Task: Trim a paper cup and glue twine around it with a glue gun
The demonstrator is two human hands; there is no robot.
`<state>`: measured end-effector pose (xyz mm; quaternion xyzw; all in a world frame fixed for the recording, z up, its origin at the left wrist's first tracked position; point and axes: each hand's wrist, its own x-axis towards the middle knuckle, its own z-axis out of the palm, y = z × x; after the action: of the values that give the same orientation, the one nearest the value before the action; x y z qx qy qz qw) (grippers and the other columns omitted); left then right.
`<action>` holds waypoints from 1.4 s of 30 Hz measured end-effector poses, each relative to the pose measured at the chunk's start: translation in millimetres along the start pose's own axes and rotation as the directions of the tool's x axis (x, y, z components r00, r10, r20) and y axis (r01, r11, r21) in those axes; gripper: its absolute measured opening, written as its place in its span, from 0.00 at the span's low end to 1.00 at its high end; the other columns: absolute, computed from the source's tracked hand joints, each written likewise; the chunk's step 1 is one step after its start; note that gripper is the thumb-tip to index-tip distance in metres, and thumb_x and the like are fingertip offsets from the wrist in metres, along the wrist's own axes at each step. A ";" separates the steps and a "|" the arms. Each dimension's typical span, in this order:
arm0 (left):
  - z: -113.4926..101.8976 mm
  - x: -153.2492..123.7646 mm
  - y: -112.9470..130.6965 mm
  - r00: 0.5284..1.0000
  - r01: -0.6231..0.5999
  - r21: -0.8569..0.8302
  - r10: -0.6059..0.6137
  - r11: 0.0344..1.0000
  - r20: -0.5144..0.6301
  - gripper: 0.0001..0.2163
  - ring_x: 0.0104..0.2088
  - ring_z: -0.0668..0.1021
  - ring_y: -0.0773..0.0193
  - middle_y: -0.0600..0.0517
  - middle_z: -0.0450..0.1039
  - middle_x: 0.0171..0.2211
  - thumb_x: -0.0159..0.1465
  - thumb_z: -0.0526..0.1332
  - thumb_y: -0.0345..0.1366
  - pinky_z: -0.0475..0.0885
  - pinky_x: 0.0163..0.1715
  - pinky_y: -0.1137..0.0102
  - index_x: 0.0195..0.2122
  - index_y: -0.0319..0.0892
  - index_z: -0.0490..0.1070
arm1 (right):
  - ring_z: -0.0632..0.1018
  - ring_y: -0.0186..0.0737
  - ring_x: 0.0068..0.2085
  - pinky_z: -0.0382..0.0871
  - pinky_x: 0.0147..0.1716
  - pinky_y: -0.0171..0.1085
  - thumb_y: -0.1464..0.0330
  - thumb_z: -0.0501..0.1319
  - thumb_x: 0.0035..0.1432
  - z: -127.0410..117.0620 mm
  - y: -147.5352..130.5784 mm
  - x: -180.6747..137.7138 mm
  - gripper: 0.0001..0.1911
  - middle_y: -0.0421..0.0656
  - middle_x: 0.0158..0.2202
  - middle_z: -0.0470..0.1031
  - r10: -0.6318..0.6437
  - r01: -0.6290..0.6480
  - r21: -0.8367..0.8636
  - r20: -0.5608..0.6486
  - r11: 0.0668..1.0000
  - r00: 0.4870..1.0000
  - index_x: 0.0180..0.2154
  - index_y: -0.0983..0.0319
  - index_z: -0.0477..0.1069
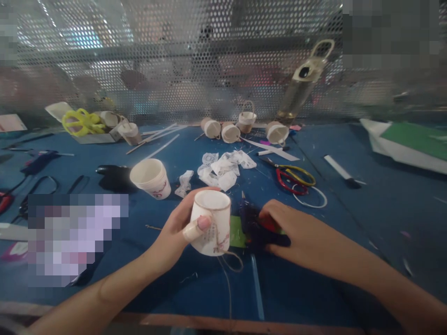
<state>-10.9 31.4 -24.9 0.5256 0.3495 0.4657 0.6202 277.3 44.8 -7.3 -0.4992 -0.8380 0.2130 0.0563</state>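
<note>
My left hand is closed round a white paper cup, its thumb with a bandage-like wrap pressed on the cup's side. Brown twine runs round the rim and hangs in a loop from the cup, with a loose end trailing down. Right of the cup, my right hand has its fingers wrapped round a dark blue glue gun with a red trigger; its metal tip points away from me. A green flat piece lies behind the cup. A translucent glue stick lies below the gun.
Crumpled white lace, another paper cup and red-and-yellow scissors lie ahead. Several small twine-handled buckets stand or lie near the perforated metal screen. A bottle leans there. A marker lies at right.
</note>
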 end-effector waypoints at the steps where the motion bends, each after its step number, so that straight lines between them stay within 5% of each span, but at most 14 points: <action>1: 0.5 0.5 0.2 1.000 0.000 0.007 0.000 1.000 0.001 0.24 0.48 0.78 0.50 0.45 0.77 0.51 0.65 0.65 0.52 0.74 0.44 0.64 0.60 0.49 0.72 | 0.80 0.47 0.46 0.73 0.42 0.43 0.66 0.69 0.54 -1.3 2.4 0.6 0.19 0.44 0.47 0.75 -0.030 0.030 0.015 -0.020 0.999 0.999 0.47 0.58 0.68; 5: 3.6 1.3 1.5 1.000 -0.003 0.019 0.003 1.000 -0.002 0.20 0.47 0.77 0.55 0.49 0.77 0.49 0.65 0.67 0.48 0.74 0.44 0.67 0.58 0.53 0.73 | 0.76 0.46 0.54 0.72 0.52 0.45 0.64 0.65 0.62 -4.3 1.2 1.8 0.17 0.47 0.54 0.73 -0.213 0.239 0.170 -0.161 0.956 0.964 0.52 0.56 0.68; 8: 7.6 0.4 2.5 1.000 -0.004 0.027 0.005 1.000 -0.019 0.20 0.48 0.77 0.54 0.50 0.76 0.49 0.63 0.70 0.45 0.75 0.46 0.67 0.55 0.53 0.73 | 0.77 0.38 0.44 0.73 0.44 0.39 0.70 0.59 0.67 -1.6 -11.9 -2.0 0.08 0.46 0.52 0.74 -0.251 0.320 0.413 -0.213 0.853 0.944 0.48 0.56 0.68; 13: 12.4 -0.9 3.6 0.999 0.030 0.042 -0.029 0.999 -0.023 0.21 0.44 0.78 0.55 0.50 0.75 0.47 0.62 0.71 0.44 0.76 0.42 0.66 0.55 0.53 0.71 | 0.76 0.31 0.36 0.73 0.36 0.37 0.69 0.64 0.65 13.7 -29.2 -5.9 0.12 0.51 0.56 0.74 -0.309 0.099 0.885 0.053 0.455 0.950 0.45 0.58 0.62; 16: 13.4 -0.1 5.0 0.999 0.018 0.109 -0.014 0.994 -0.041 0.21 0.45 0.77 0.57 0.51 0.74 0.46 0.62 0.71 0.44 0.74 0.44 0.67 0.55 0.52 0.69 | 0.77 0.29 0.36 0.70 0.34 0.35 0.69 0.70 0.60 24.1 -31.6 -1.4 0.22 0.51 0.59 0.72 -0.387 0.005 0.977 0.079 0.211 0.919 0.48 0.56 0.59; 19: 15.2 0.6 6.5 0.999 -0.024 0.178 0.029 0.984 -0.026 0.21 0.45 0.77 0.60 0.53 0.74 0.47 0.62 0.71 0.42 0.73 0.46 0.70 0.55 0.52 0.68 | 0.74 0.26 0.32 0.66 0.30 0.31 0.67 0.73 0.57 29.0 -33.3 2.7 0.27 0.48 0.52 0.77 -0.424 -0.052 0.995 0.084 0.086 0.902 0.50 0.56 0.59; 22: 17.4 0.1 6.4 0.999 -0.016 0.211 0.022 0.977 -0.024 0.22 0.46 0.77 0.60 0.52 0.74 0.47 0.63 0.71 0.42 0.74 0.45 0.70 0.56 0.52 0.66 | 0.71 0.27 0.28 0.64 0.29 0.30 0.67 0.72 0.57 26.9 -36.5 1.3 0.24 0.35 0.33 0.75 -0.319 0.015 0.981 0.048 0.192 0.946 0.48 0.58 0.62; 25: 18.2 -1.0 4.6 0.999 -0.029 0.239 0.033 0.971 -0.013 0.24 0.45 0.77 0.60 0.52 0.74 0.48 0.63 0.71 0.41 0.74 0.44 0.70 0.58 0.53 0.65 | 0.68 0.28 0.26 0.62 0.26 0.29 0.68 0.68 0.60 22.1 -39.4 -3.5 0.14 0.31 0.26 0.67 -0.119 0.149 0.863 -0.104 0.483 0.987 0.45 0.58 0.67; 27: 17.7 -1.6 3.2 0.999 -0.050 0.244 0.047 0.968 0.020 0.24 0.45 0.77 0.60 0.52 0.74 0.48 0.64 0.70 0.40 0.74 0.44 0.70 0.59 0.55 0.64 | 0.68 0.28 0.25 0.63 0.25 0.29 0.69 0.64 0.63 19.6 -40.5 -6.1 0.07 0.31 0.25 0.67 -0.037 0.204 0.732 -0.238 0.650 0.971 0.43 0.58 0.70; 30: 16.4 -2.0 1.6 0.996 -0.072 0.249 0.058 0.966 0.062 0.21 0.46 0.77 0.59 0.51 0.73 0.50 0.65 0.69 0.39 0.74 0.45 0.69 0.58 0.54 0.65 | 0.72 0.29 0.25 0.67 0.25 0.28 0.70 0.63 0.64 17.2 -41.2 -7.6 0.03 0.33 0.25 0.73 -0.022 0.242 0.582 -0.360 0.776 0.933 0.40 0.57 0.73; 34: 16.3 -2.4 0.7 0.996 -0.065 0.232 0.050 0.970 0.069 0.19 0.47 0.76 0.60 0.52 0.72 0.51 0.66 0.68 0.40 0.73 0.46 0.70 0.56 0.55 0.66 | 0.75 0.29 0.24 0.68 0.25 0.28 0.71 0.62 0.64 14.8 -41.4 -6.6 0.04 0.35 0.27 0.79 -0.050 0.268 0.530 -0.389 0.804 0.920 0.38 0.58 0.76; 42: 20.1 -2.3 0.8 0.995 -0.025 0.163 0.008 0.986 0.101 0.17 0.45 0.75 0.64 0.55 0.72 0.47 0.66 0.69 0.42 0.72 0.43 0.74 0.54 0.56 0.67 | 0.71 0.26 0.21 0.64 0.21 0.27 0.68 0.62 0.66 17.9 -37.1 -2.8 0.04 0.33 0.23 0.72 -0.056 0.294 0.648 -0.361 0.703 0.931 0.37 0.59 0.74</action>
<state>6.7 22.6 -20.2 0.6005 0.3506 0.4136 0.5877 243.1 21.7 -7.8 -0.3859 -0.7212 0.4218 0.3913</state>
